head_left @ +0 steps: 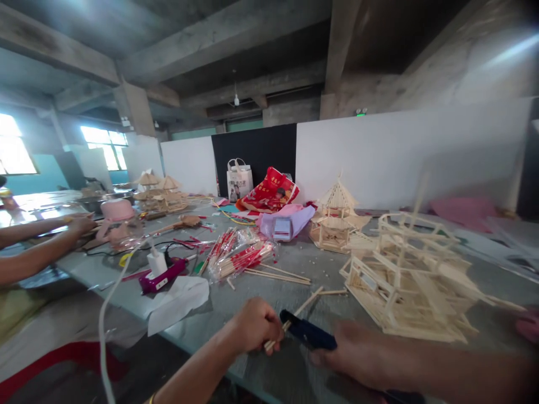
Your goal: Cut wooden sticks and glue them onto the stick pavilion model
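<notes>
Wooden stick [295, 314] was pinched in the left hand's [255, 325] fingers; the right hand [357, 353] gripped a dark glue gun [309, 334], whose nozzle might have burned those fingers.

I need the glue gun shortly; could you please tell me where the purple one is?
The purple glue gun lies on the grey table, left of centre, between the white tissue and the wrapped chopsticks.

The grey counter [269, 292] carries two stick-built models [404, 280], loose sticks [278, 275], wrapped chopstick bundles [236, 255], white tissue [177, 300], a purple tool [162, 278], and a red bag [269, 193] farther back.
</notes>
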Tool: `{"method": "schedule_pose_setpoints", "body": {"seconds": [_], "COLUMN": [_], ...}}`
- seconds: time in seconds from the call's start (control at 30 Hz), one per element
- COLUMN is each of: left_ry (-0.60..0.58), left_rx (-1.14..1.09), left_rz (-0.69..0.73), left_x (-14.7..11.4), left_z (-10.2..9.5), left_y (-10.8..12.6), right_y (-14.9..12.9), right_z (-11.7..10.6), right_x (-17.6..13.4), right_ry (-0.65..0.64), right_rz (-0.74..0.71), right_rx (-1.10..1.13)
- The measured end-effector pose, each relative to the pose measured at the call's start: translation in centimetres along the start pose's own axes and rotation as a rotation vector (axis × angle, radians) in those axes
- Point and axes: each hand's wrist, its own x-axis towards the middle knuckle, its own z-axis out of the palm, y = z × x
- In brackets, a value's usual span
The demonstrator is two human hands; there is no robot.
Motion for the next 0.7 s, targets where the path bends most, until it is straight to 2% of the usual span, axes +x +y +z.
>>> {"method": "schedule_pose_setpoints", "body": {"seconds": [0.2, 0.3, 0.4, 0.47, 0.57, 0.63, 0.7], "left_ry": [-0.043, -0.063, -0.088, -0.087, -0.045, 0.004, 0.109], "left_rx": [-0.051, -0.13, -0.245, -0.29, -0.248, -0.166, 0.013], "left_rz": [-0.042, -0.083, -0.127, -0.138, -0.132, -0.104, 0.001], "left_x": [0.2, 0.0, -0.3, -0.4, -0.8, -1.3, -2.2], "left_z": [-0.2, -0.2, -0.3, -0.2, 0.3, 0.8, 1.5], "left_y": [1.0, 0.6, 0.0, -0.2, 0.0, 0.1, -0.1], "right_y": [0.5, -0.1, -0.6, -0.5, 0.2, 0.7, 0.8], "right_z": [0.5, 0.4, 0.3, 0.2, 0.4, 0.5, 0.7], "right_x": [0.6, 0.6, 0.4, 0.1, 0.0, 0.1, 0.3], "right_ry": [-0.007, -0.003, -0.073, -0.091, -0.027, -0.036, -0.073], "right_rz": [0.045, 0.101, 0.188, 0.14, 0.019, 0.023, 0.05], "right_rx": [0.088, 0.098, 0.156, 0.159, 0.13, 0.136, 0.144]}}
